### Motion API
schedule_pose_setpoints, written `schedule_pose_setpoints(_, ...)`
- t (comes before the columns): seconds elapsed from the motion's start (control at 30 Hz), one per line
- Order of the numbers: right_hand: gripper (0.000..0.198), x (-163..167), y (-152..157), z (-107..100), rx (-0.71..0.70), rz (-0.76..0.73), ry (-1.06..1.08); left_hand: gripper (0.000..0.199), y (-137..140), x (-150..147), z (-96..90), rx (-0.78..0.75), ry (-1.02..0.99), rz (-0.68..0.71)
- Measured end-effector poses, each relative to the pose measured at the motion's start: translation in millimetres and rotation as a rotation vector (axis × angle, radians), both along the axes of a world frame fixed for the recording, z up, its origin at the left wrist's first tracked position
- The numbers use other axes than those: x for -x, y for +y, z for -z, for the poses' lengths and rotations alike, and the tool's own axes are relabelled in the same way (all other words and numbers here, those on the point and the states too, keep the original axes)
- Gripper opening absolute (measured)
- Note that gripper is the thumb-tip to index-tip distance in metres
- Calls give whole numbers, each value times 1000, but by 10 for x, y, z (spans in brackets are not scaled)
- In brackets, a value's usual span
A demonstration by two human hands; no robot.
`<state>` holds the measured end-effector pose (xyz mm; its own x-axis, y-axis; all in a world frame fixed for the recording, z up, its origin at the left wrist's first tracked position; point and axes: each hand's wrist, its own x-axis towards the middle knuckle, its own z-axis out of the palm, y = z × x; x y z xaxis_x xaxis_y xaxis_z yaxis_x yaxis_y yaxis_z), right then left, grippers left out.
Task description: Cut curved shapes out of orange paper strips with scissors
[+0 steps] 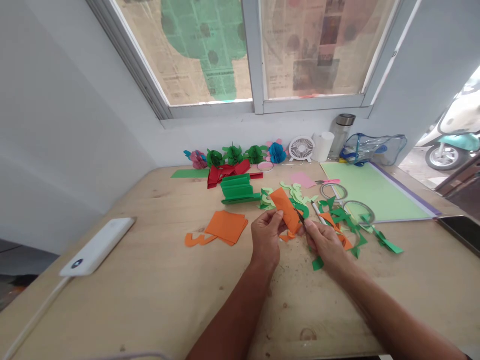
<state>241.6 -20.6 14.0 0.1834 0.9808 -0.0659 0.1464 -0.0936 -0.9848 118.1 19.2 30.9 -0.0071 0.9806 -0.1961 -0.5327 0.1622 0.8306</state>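
An orange piece of paper (284, 204) is pinched between the thumb and fingers of my left hand (267, 234), raised a little above the table. My right hand (323, 239) is closed around a pair of scissors (300, 216), whose dark blades lie at the right edge of that paper. The scissor handles are mostly hidden by my fingers. To the left lies a stack of orange paper squares (227, 226), with curved orange cut-outs (194, 240) beside it. Green and orange scraps (343, 218) are scattered to the right of my right hand.
Folded green paper (237, 188) and red paper (225, 172) lie behind. Paper figures (234, 154), a small fan (302, 149) and a glass bottle (340, 136) line the wall. Tape rolls (359, 213) rest by a light green sheet (378, 192). A white power strip (98, 247) sits left.
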Motion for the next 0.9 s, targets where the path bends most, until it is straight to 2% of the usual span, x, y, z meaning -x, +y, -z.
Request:
schedule_pose_setpoints(0.6,55,-6,0,28,-19,5,-57,28,14,-12,35,-6,-38,-20)
schedule_pose_setpoints(0.9,55,19,0,12,-10,8,-11,26,13,-19,27,-10,-39,-26)
